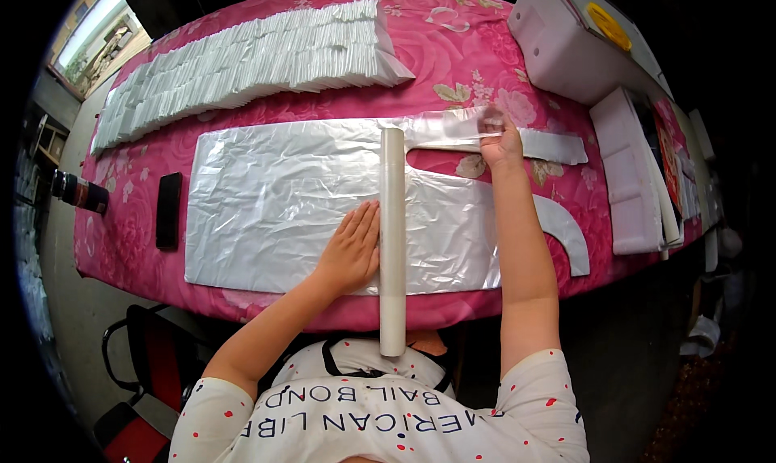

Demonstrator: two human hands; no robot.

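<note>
White tube (393, 245) beside left fingers (368, 220); right fingers (495, 131) seemingly pinch bag handle (449, 130).

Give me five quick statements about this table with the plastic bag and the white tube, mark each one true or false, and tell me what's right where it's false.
1. The left hand lies flat on the plastic bag, beside the white tube. True.
2. The right hand rests on the black phone. False: it grips the bag's upper handle strip; the phone lies untouched at the table's left.
3. The white tube lies across the bag, its near end past the table edge. True.
4. The row of folded white bags lies in front of the person's chest. False: it lies along the far side.
5. The tablecloth is plain blue. False: it is pink with flowers.
</note>
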